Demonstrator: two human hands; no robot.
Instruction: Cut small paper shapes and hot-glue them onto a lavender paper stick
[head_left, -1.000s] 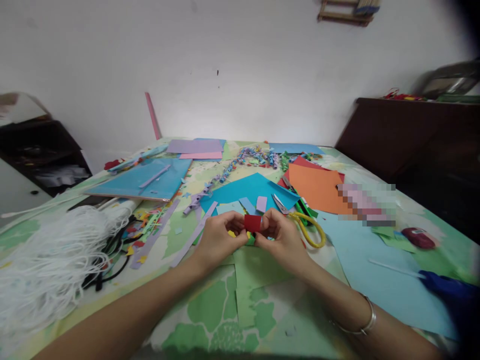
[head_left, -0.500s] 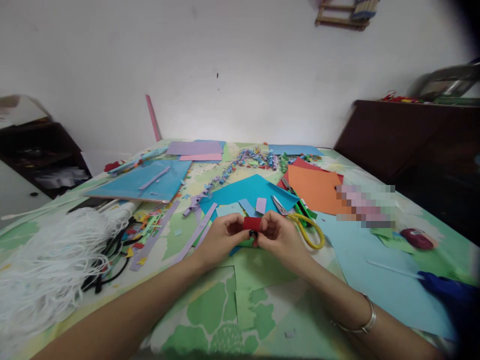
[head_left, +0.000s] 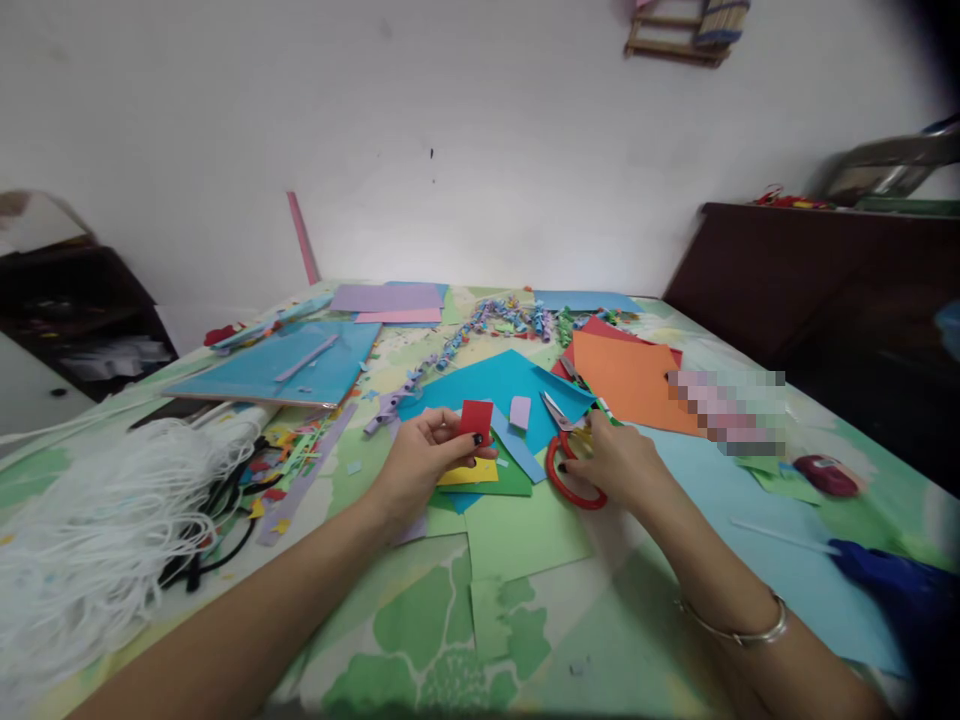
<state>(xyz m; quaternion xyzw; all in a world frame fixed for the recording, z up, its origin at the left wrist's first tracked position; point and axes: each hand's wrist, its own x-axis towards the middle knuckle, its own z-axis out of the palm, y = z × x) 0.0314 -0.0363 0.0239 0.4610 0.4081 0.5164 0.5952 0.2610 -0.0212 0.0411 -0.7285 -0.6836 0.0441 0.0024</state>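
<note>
Toward the near edge of the green-patterned table [head_left: 375,650], the left hand [head_left: 420,455] pinches a small red paper rectangle [head_left: 476,414]; the right hand [head_left: 619,460] curls at red-handled scissors [head_left: 553,472], grip unclear. Taking these up seems the step, needing firm hold.

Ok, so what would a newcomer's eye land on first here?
Probably the small red paper piece pinched in the left hand, near the middle of the view. Next, likely the big tangle of white cord on the table's left side, then the red scissor handle by the right hand.
</note>
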